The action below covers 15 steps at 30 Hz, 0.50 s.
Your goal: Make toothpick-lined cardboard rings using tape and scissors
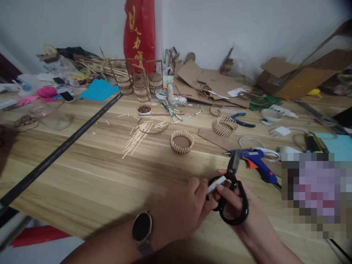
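My left hand point(189, 201), with a watch point(142, 226) on its wrist, is closed with its fingertips at one end of a small white strip point(216, 184). My right hand point(233, 198) holds black-handled scissors point(233, 167), blades pointing up and away, and its thumb and fingers also meet the strip's other end. The scissors' blades look closed and apart from the strip. Beyond the hands stands a round cardboard base ringed with short sticks point(182, 142). A similar stick ring point(224, 127) leans tilted farther right.
A blue glue gun point(257, 161) lies right of the scissors, near blue-handled pliers point(243, 120). Loose matchstick-like sticks point(137, 137) lie left of centre. Several small lidded baskets point(141, 88) stand at the back. A long black strip point(63, 146) crosses the table's left side.
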Each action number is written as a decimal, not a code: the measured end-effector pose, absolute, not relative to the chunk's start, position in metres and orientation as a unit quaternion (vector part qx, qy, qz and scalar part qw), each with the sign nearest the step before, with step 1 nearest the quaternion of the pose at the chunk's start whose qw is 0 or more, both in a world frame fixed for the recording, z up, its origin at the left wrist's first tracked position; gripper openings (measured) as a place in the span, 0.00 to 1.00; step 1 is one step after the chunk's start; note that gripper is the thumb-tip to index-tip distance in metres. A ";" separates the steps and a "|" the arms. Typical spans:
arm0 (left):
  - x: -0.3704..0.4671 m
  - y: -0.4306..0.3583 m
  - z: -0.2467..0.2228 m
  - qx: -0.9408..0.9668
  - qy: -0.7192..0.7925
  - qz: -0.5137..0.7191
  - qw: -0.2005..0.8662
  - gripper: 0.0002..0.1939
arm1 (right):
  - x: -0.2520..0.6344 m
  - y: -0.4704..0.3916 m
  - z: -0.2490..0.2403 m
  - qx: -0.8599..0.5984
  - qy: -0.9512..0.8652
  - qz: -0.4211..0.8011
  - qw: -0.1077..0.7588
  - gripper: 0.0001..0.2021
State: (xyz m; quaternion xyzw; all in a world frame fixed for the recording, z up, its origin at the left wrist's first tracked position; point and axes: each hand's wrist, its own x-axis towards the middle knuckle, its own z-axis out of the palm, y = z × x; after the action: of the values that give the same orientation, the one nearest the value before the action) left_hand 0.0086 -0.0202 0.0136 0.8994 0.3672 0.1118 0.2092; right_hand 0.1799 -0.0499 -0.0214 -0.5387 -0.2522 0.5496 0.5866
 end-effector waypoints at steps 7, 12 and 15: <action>-0.001 0.002 0.011 0.710 0.327 0.111 0.614 0.16 | 0.185 -0.047 -0.017 -0.532 -0.213 0.550 0.608 0.27; -0.004 0.009 0.006 0.677 0.307 0.062 0.667 0.13 | 0.186 -0.045 -0.013 -0.549 -0.209 0.535 0.607 0.26; -0.003 0.010 0.003 0.658 0.308 0.081 0.682 0.13 | 0.187 -0.044 -0.015 -0.535 -0.224 0.540 0.610 0.25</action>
State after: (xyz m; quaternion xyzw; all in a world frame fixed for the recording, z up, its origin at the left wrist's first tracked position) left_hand -0.0032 0.0097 0.0030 0.6581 0.3080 0.0811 0.6823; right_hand 0.1866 -0.0443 -0.0151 -0.5347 -0.2243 0.5404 0.6097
